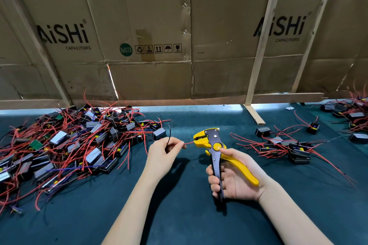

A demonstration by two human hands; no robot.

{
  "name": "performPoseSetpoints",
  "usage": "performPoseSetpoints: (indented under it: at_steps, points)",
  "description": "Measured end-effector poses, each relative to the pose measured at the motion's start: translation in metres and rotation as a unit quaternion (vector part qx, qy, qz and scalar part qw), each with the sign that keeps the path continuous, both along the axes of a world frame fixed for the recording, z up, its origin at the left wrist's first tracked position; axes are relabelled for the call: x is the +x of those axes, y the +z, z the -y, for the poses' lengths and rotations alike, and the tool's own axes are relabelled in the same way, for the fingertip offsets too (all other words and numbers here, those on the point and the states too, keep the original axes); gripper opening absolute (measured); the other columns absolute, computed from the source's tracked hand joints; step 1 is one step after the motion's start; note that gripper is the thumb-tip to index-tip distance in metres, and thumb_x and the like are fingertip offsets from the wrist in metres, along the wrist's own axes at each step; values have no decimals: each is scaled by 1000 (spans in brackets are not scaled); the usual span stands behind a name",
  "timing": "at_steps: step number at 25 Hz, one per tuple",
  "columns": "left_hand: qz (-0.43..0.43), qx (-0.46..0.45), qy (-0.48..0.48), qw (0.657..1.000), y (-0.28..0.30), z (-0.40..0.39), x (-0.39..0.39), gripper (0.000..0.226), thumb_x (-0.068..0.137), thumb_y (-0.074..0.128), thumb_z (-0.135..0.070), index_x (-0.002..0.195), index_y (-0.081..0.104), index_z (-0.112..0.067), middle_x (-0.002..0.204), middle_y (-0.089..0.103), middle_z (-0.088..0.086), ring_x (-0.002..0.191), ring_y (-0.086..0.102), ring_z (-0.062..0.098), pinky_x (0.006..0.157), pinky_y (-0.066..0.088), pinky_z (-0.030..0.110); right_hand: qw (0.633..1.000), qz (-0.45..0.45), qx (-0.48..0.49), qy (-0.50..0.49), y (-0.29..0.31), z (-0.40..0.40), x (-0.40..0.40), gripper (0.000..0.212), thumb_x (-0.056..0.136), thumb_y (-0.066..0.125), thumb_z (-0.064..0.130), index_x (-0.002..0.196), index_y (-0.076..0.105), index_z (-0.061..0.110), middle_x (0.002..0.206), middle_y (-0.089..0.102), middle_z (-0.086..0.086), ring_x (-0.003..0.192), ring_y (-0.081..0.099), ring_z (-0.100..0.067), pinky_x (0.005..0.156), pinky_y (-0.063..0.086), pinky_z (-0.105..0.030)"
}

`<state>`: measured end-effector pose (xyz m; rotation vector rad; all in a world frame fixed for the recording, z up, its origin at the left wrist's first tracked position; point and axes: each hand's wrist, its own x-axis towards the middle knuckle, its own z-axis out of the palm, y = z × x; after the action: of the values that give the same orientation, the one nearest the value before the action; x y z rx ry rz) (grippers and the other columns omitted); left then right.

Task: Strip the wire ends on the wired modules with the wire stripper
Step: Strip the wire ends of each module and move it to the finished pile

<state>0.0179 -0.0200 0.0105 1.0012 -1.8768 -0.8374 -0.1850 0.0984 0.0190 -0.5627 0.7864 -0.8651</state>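
My right hand (237, 177) grips the handles of a yellow and black wire stripper (215, 145), its jaws pointing left. My left hand (165, 153) pinches a thin red wire (189, 143) whose free end reaches into the stripper's jaws. A black wire (169, 137) also rises from between the left fingers. The module these wires belong to lies behind the left hand, among the pile's edge; I cannot tell which one. A large pile of wired modules (65, 145) with red leads fills the left of the table.
A smaller group of wired modules (290, 147) lies to the right, with more at the far right edge (350, 117). Dark green cloth (179, 205) covers the table. A cardboard wall (159, 36) with wooden battens (258, 65) closes the back.
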Motion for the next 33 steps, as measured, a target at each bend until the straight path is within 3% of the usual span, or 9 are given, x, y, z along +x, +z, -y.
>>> performPoseSetpoints:
  at_steps: [7, 14, 20, 22, 24, 27, 31, 33]
  points:
    - [-13, -2, -23, 1000, -2, 1, 0, 23, 94, 63, -22, 74, 73, -26, 45, 36, -10, 50, 29, 8, 51, 23, 19, 1000, -23, 20, -3, 6, 0, 0, 58, 84, 57, 60, 76, 61, 2, 65, 50, -10, 53, 50, -25, 59, 50, -36]
    - [-34, 23, -39, 998, -3, 1, 0, 23, 94, 63, -23, 75, 75, -26, 54, 36, -4, 53, 26, 8, 52, 22, 20, 998, -56, 21, -17, 5, -2, 2, 62, 82, 55, 67, 70, 59, 6, 62, 45, -7, 49, 45, -23, 56, 48, -33]
    - [-19, 29, -47, 998, -4, 0, -1, 21, 93, 64, -23, 75, 75, -26, 52, 37, -8, 54, 28, 8, 52, 24, 19, 992, -90, 35, -81, 9, 1, 6, 57, 76, 57, 67, 57, 51, 14, 48, 31, 4, 35, 28, -10, 37, 33, -23]
    - [-13, 22, -53, 998, -6, 0, -3, 15, 91, 66, -23, 79, 74, -24, 56, 44, -1, 56, 35, 8, 56, 30, 19, 994, -73, 30, -77, 8, -1, 6, 57, 77, 57, 66, 60, 52, 12, 51, 35, 2, 38, 32, -12, 40, 36, -24]
    - [-37, 40, -64, 996, -6, 1, -2, 1, 88, 70, -23, 88, 69, -23, 69, 54, 1, 65, 46, 8, 67, 40, 20, 996, -20, 28, -81, 7, -2, 11, 56, 79, 61, 61, 72, 58, 6, 63, 46, -8, 50, 46, -22, 54, 48, -32]
    - [-99, 96, -109, 984, -7, 5, 3, 22, 82, 68, -25, 99, 60, -13, 84, 59, -4, 78, 55, 12, 80, 46, 24, 990, 24, 48, -133, 4, -1, 16, 54, 73, 70, 49, 87, 60, -2, 79, 54, -17, 67, 56, -32, 71, 52, -43]
    - [-172, 143, -86, 971, -3, 8, 2, 20, 78, 54, -23, 94, 57, -11, 89, 58, 0, 81, 59, 14, 83, 44, 29, 988, 26, 49, -142, 6, 0, 16, 54, 67, 75, 44, 90, 59, -2, 81, 56, -19, 70, 58, -33, 73, 53, -44]
    - [-167, 92, -32, 981, -2, 10, 8, 21, 80, 54, -28, 97, 56, -16, 92, 58, -1, 85, 55, 12, 82, 40, 26, 990, 24, 54, -131, 6, -1, 17, 54, 66, 75, 43, 90, 58, -2, 81, 57, -19, 70, 58, -33, 74, 53, -45]
